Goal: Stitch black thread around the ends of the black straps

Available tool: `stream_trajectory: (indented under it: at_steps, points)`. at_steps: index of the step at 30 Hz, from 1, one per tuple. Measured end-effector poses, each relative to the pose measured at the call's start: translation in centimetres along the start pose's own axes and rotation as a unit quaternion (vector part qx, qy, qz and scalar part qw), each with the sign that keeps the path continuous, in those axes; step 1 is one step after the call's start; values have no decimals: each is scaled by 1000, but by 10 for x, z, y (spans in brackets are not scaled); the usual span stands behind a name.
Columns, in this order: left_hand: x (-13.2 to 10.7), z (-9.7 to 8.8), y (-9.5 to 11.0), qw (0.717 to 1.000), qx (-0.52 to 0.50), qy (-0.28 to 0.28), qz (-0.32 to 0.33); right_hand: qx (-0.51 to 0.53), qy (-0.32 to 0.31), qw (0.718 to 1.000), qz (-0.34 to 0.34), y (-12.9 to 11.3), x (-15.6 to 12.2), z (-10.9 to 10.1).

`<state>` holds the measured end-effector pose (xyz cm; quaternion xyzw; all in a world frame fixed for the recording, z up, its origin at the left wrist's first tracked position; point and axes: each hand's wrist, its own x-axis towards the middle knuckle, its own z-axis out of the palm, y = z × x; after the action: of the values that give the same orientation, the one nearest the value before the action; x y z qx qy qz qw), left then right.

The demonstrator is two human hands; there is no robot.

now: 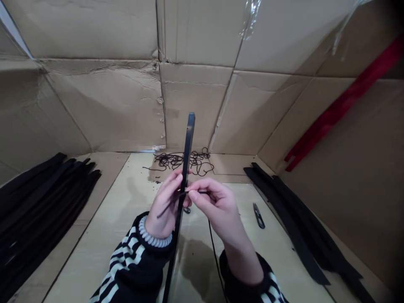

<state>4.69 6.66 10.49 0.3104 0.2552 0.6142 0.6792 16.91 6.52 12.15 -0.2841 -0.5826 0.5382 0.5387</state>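
Observation:
A long black strap (188,143) stands nearly upright in front of me, seen edge-on. My left hand (164,206) is closed around its middle. My right hand (217,208) pinches a thin black cord (212,240) right beside the strap, where the fingertips of both hands meet. The cord hangs down from my right hand toward my lap. Both sleeves are black with white stripes, and a pale coiled hair tie sits on my left wrist.
A pile of black straps (41,198) lies at the left, several more (296,227) at the right. Small black thread snips (259,215) rest on the cardboard-covered table. Loose black cord scraps (183,162) lie at the back. Cardboard walls surround the table; a red strip (341,105) leans at the right.

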Motion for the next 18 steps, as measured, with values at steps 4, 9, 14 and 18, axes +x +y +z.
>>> stream_trajectory:
  at_steps: [4, 9, 14, 18]
  points:
    - [3, 10, 9, 996, 50, -10, 70, -51, 90, 994, -28, 5, 4, -2]
    - [10, 3, 5, 993, 79, -6, 84, -97, 104, 990, -12, 13, 12, -6]
    - [22, -7, -3, 986, 132, 23, 100, -240, 111, 963, -48, 24, 18, -9]
    - [25, -10, -8, 992, 117, 0, 55, -263, 147, 951, -69, 28, 19, -13]
